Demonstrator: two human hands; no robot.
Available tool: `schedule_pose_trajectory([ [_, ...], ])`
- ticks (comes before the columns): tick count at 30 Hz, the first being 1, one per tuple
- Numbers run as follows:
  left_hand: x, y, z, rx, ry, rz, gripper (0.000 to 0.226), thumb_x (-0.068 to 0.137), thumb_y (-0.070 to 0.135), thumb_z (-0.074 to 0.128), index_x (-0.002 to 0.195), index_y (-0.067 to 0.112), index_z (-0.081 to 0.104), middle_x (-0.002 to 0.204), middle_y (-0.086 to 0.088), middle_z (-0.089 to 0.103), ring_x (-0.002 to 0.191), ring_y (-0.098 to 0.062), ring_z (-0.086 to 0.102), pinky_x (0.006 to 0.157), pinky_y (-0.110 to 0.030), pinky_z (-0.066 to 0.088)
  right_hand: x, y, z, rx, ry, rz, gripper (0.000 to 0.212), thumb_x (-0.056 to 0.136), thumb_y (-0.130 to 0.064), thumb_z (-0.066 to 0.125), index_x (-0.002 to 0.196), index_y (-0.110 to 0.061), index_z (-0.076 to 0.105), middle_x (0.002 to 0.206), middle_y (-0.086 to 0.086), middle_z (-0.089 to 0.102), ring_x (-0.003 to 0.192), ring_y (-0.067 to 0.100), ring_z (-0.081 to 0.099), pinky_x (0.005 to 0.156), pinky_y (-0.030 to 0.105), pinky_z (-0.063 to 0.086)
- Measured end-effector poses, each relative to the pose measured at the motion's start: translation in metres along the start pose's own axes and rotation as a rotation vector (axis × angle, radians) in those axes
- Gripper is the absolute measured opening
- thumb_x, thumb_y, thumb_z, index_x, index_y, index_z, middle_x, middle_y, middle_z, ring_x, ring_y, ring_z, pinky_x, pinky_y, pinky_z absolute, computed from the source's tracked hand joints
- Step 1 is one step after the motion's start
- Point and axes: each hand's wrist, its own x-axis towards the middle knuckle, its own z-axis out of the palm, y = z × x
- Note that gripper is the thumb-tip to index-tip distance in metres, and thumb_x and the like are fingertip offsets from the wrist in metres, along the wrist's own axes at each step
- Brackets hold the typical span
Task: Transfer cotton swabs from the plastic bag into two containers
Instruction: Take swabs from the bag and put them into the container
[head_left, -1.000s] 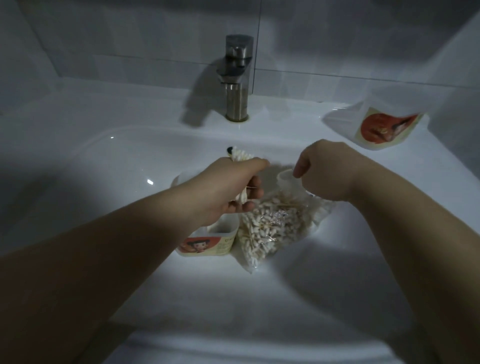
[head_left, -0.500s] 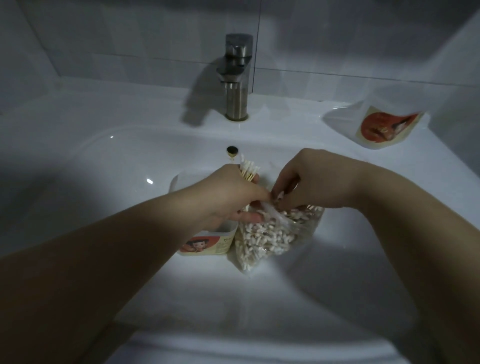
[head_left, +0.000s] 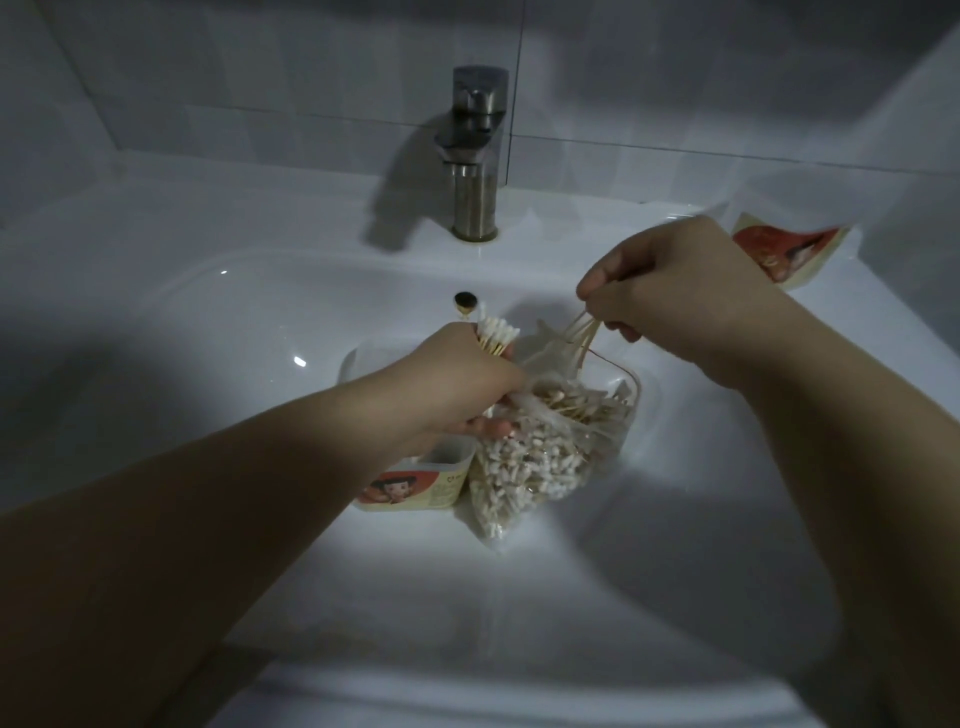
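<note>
Inside the sink (head_left: 208, 322), the plastic bag (head_left: 524, 467) lies just beside a container (head_left: 415, 483). My left hand (head_left: 457, 384) grips a swab bundle (head_left: 496, 332), my right hand (head_left: 670, 291) pinches a few swabs (head_left: 584, 332). They seem light and thin, so I take them mid-stick.

The right hand (head_left: 675, 291), which a second ago held the mouth of the plastic bag (head_left: 530, 467) open and half a second ago reached into it beside the left hand (head_left: 457, 384), is now raised up and to the right, clear of the bag. It pinches a few cotton swabs (head_left: 584, 332), and their blurred lower ends hang just above the bag's mouth. The left hand has sunk slightly since a second ago. Its bundle of swabs (head_left: 496, 335) sits lower, and its fingers now lie at the bag's mouth.
</note>
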Motion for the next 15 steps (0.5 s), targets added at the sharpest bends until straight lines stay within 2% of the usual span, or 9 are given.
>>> schedule_pose_trajectory([
  [3,0.001,0.000,0.001,0.036,0.053,0.046,0.021,0.089,0.004,0.065,0.073,0.017,0.060,0.077,-0.005,0.061,0.075,-0.018,0.065,0.076,-0.043,0.065,0.000,-0.001,-0.002,0.089,0.016,0.003,0.006,0.076,-0.010,0.072,0.072,-0.012,0.076,0.054,-0.002,0.066,0.046,0.005,0.056,0.045,0.019,0.046],
  [6,0.003,0.004,0.000,0.020,0.180,0.221,0.023,0.091,0.012,0.067,0.070,0.018,0.060,0.072,-0.004,0.060,0.074,-0.021,0.063,0.082,-0.051,0.061,0.000,-0.002,-0.002,0.187,-0.021,0.014,0.005,0.076,-0.004,0.072,0.074,-0.007,0.076,0.055,0.000,0.066,0.048,0.007,0.056,0.049,0.017,0.047],
  [7,0.003,0.007,-0.001,-0.027,0.198,0.295,0.025,0.092,0.014,0.068,0.069,0.017,0.059,0.069,-0.002,0.062,0.074,-0.020,0.066,0.077,-0.048,0.062,-0.001,-0.003,-0.001,0.215,-0.046,0.018,0.006,0.077,-0.002,0.072,0.074,-0.006,0.076,0.056,0.002,0.065,0.049,0.008,0.056,0.050,0.017,0.047],
  [8,0.001,0.009,-0.002,-0.074,0.195,0.358,0.026,0.094,0.018,0.069,0.070,0.016,0.060,0.069,0.000,0.066,0.076,-0.017,0.070,0.072,-0.040,0.062,-0.002,-0.004,-0.001,0.240,-0.076,0.021,0.008,0.077,0.000,0.071,0.075,-0.006,0.076,0.057,0.004,0.065,0.050,0.010,0.056,0.050,0.018,0.047],
  [10,-0.003,0.012,-0.002,-0.104,0.119,0.428,0.026,0.097,0.029,0.068,0.081,0.009,0.067,0.080,-0.005,0.076,0.086,-0.018,0.076,0.075,-0.033,0.063,-0.004,-0.006,0.003,0.272,-0.136,0.012,0.013,0.078,0.004,0.070,0.076,-0.007,0.077,0.060,0.007,0.066,0.053,0.013,0.057,0.053,0.020,0.048],
  [12,-0.007,0.013,0.000,-0.087,-0.043,0.435,0.030,0.100,0.034,0.063,0.096,0.005,0.069,0.092,-0.009,0.078,0.090,-0.023,0.077,0.081,-0.041,0.064,-0.005,-0.007,0.007,0.293,-0.169,-0.021,0.017,0.078,0.007,0.069,0.079,-0.008,0.078,0.065,0.010,0.070,0.056,0.014,0.059,0.057,0.021,0.050],
  [14,-0.010,0.013,0.001,-0.123,-0.171,0.426,0.017,0.105,0.024,0.057,0.101,0.012,0.069,0.094,-0.005,0.079,0.082,-0.017,0.076,0.070,-0.035,0.064,-0.005,-0.006,0.011,0.347,-0.151,-0.025,0.018,0.080,0.009,0.072,0.087,-0.007,0.078,0.071,0.013,0.072,0.060,0.017,0.064,0.063,0.025,0.055],
  [15,-0.010,0.014,0.000,-0.116,-0.182,0.442,0.014,0.105,0.017,0.056,0.099,0.015,0.067,0.093,-0.004,0.078,0.076,-0.014,0.073,0.063,-0.030,0.061,-0.004,-0.006,0.011,0.407,-0.140,-0.015,0.017,0.081,0.008,0.073,0.091,-0.005,0.076,0.073,0.015,0.072,0.061,0.020,0.065,0.064,0.027,0.056],
])
